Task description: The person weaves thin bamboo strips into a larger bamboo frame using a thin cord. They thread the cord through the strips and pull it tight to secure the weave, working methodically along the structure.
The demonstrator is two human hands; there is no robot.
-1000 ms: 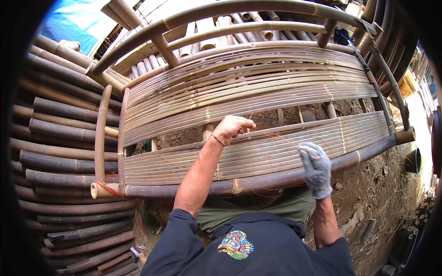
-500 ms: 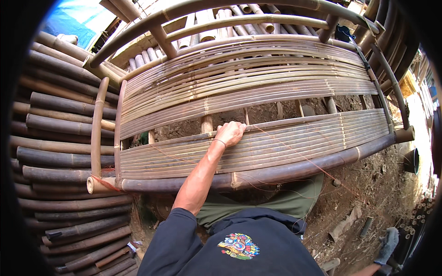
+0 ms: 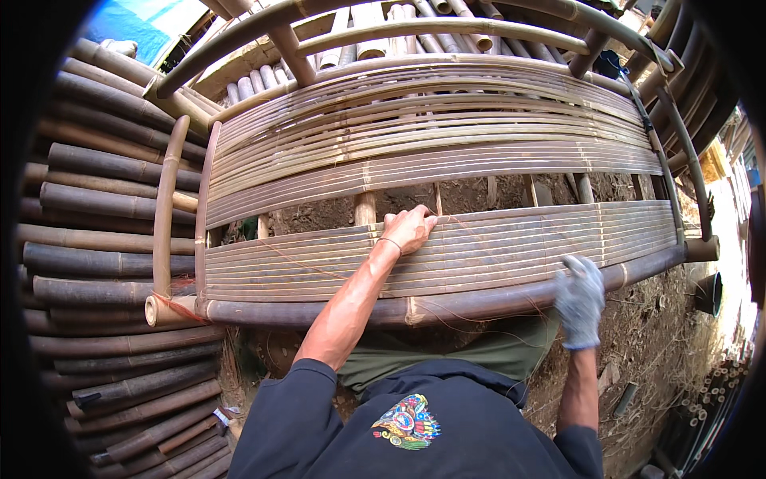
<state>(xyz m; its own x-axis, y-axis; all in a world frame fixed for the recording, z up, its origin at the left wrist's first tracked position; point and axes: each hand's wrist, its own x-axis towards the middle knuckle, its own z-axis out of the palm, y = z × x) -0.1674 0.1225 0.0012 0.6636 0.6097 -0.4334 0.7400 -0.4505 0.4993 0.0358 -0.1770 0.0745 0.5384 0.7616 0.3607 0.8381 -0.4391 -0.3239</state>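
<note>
A bamboo bench frame with thin split slats lies in front of me. My left hand (image 3: 408,229) is bare and closed over the far edge of the near slat panel (image 3: 319,263), its fingertips curled down by the gap. A thin reddish cord (image 3: 471,232) comes from near those fingertips and trails over the slats. My right hand (image 3: 580,299) wears a grey glove, raised beside the thick dark front rail (image 3: 511,300). Motion smears its fingers, so whether it holds the cord cannot be made out.
Several dark bamboo poles (image 3: 104,262) are stacked at the left. Beyond the gap lies a second slat panel (image 3: 431,166). The backrest rail (image 3: 447,33) stands at the far side, with cut poles behind it. A dark container (image 3: 707,294) sits on the dirt at the right.
My gloved right hand has come up from the lower right corner to the front rail. My left hand stays at the slat edge, with only a slight shift in the view.
</note>
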